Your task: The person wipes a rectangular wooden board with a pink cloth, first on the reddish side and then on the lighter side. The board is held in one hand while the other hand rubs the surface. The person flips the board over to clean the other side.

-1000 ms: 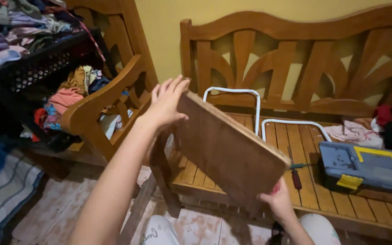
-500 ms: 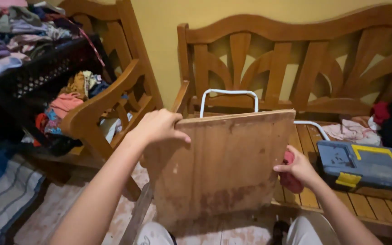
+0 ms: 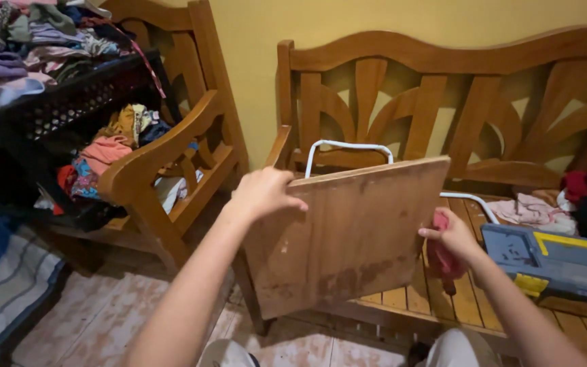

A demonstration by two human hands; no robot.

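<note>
Gripping the wooden board point(image 3: 354, 234) at its upper left corner, the left hand point(image 3: 263, 194) is curled over the edge, while the right hand point(image 3: 451, 238), closed around a red cloth point(image 3: 443, 261), steadies the right edge, keeping it upright above the wooden bench point(image 3: 443, 299), with a blue toolbox point(image 3: 555, 261) just right of it.

board point(image 3: 354, 234) – brown, stained | toolbox point(image 3: 555, 261) – blue-grey, yellow latches | rag point(image 3: 443, 255) – red
</note>
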